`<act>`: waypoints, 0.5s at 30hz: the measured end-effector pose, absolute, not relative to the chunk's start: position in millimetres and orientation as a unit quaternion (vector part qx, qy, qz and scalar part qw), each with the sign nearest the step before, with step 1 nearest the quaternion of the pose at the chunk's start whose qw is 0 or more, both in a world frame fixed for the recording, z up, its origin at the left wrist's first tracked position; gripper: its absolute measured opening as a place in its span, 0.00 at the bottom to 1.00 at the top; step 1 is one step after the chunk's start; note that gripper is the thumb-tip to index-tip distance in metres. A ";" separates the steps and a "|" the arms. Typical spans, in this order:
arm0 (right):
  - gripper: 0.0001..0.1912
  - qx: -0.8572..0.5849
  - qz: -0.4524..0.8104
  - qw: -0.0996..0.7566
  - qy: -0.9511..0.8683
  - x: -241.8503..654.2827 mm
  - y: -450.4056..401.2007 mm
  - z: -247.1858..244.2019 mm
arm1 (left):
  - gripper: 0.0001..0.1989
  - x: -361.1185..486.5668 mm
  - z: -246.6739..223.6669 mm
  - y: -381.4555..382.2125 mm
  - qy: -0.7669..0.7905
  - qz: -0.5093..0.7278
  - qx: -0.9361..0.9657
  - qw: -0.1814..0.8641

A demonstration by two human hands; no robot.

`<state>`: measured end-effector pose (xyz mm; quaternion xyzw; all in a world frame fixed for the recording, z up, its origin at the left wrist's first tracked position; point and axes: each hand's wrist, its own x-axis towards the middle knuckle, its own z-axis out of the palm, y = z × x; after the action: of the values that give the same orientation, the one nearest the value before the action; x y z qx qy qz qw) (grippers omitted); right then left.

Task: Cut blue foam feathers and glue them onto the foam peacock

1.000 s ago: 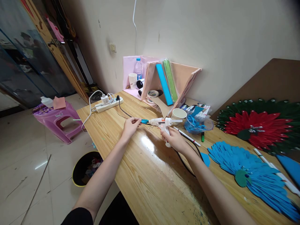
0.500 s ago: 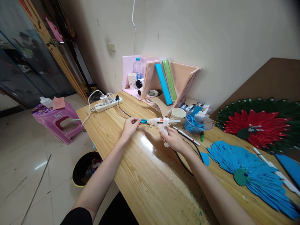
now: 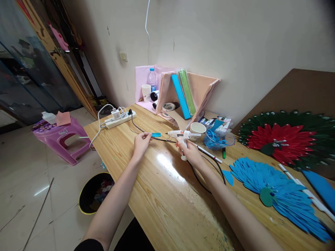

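A small craft corner is seen; whether it belongs to a home or a workshop cannot be told. A glue gun is held in the right hand. To its right, a blue feathery decoration is laid on the wooden table. Markers are piled beyond it, and a bin is placed left of the left hand.

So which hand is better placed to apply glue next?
Probably the right hand: it grips the glue gun, whose nozzle points toward the blue piece that the left hand holds.
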<state>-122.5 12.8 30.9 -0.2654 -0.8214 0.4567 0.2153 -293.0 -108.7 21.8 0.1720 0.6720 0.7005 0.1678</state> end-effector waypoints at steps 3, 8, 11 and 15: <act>0.15 -0.255 0.456 0.259 -0.813 -147.0 12.1 23.8 | 0.15 -298.2 23.4 -111.3 0.664 0.715 0.163 0.143; 0.10 -0.261 0.376 0.247 -0.854 -185.7 7.8 12.9 | 0.18 -296.4 32.4 -110.2 0.625 0.750 0.172 0.132; 0.08 -0.255 0.365 0.236 -0.864 -184.0 2.8 12.8 | 0.16 -283.6 41.1 -109.2 0.602 0.758 0.216 0.128; 0.16 -0.238 0.339 0.249 -0.876 -135.6 -5.1 23.2 | 0.12 -248.3 54.2 -109.7 0.596 0.730 0.299 0.150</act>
<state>-135.6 -5.1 23.2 -0.2384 -0.8755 0.3385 0.2490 -248.3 -109.7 54.2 0.2991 0.5960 0.7299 0.1500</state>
